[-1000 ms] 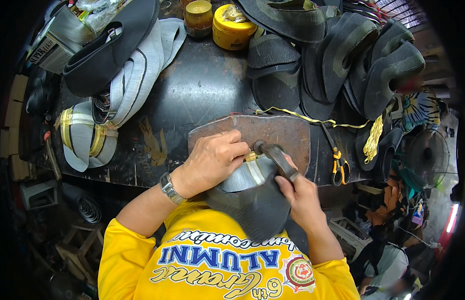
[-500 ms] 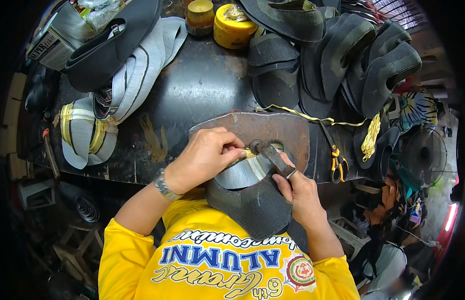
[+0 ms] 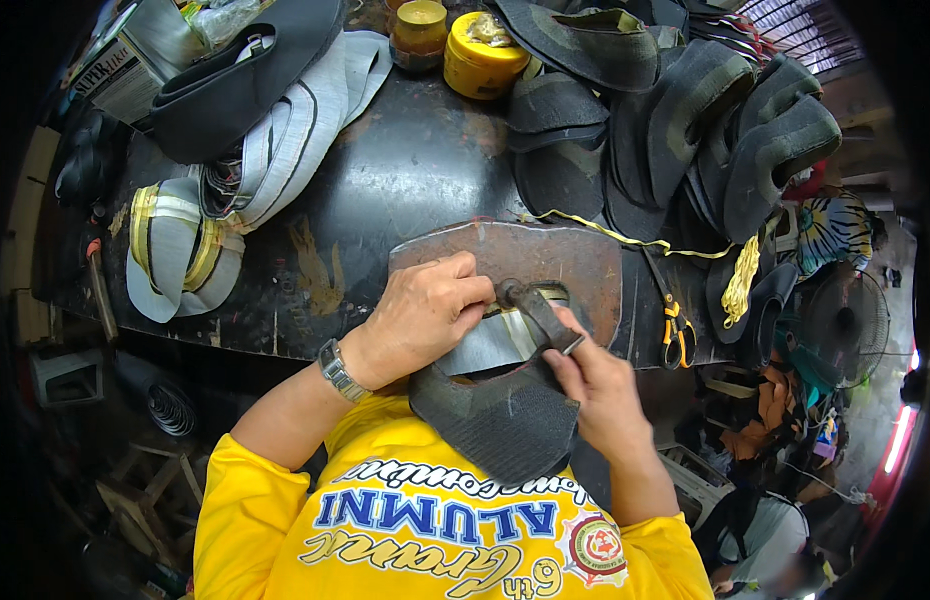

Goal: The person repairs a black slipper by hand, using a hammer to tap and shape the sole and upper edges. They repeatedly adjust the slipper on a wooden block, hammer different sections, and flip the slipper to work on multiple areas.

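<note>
Two hands work close together. The left hand [image 3: 425,318] has slid down w/ fingers curled, pressing the grey rubber piece [image 3: 500,400] flat, just under it by the rusty plate [image 3: 545,260] on the desk [image 3: 405,170]. The right hand [image 3: 595,385], now lower, is shut on a dark tool [image 3: 538,313], tip beside the left fingers, so scraping goes on.

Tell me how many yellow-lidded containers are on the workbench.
2. A small jar and a wider yellow tin stand side by side at the bench's far edge, beyond the hands. Piled rubber may hide others.
</note>
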{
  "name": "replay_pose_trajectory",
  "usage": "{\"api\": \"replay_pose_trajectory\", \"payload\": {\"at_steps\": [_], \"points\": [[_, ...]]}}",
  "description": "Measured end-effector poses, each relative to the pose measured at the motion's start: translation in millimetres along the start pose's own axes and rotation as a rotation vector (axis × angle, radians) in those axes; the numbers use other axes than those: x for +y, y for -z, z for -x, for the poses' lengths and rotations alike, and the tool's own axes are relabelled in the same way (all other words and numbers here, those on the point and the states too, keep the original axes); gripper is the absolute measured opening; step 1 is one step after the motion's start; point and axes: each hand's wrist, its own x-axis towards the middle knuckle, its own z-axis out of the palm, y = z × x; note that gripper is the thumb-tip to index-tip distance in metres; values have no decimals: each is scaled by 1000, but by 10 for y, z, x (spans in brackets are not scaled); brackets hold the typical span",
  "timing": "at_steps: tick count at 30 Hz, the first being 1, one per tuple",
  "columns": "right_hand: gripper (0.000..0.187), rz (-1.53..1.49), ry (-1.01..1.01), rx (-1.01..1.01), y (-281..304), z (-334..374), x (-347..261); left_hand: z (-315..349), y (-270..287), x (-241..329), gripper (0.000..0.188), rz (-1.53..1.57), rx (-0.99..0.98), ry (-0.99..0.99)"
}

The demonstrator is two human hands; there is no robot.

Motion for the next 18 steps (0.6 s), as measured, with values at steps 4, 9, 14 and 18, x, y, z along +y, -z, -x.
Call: {"api": "replay_pose_trajectory", "payload": {"at_steps": [4,9,14,18], "points": [[50,-236,105,241,79,122,-79,8,-21,-11,11,4,0,30],[61,-2,-20,15,-137,78,-12,-14,15,13,13,40,17,89],[59,87,-46,19,-215,72,112,10,214,12,22,304,-155,459],[54,-10,-82,32,-168,63,38,93,189,77,16,121,-50,284]]}}
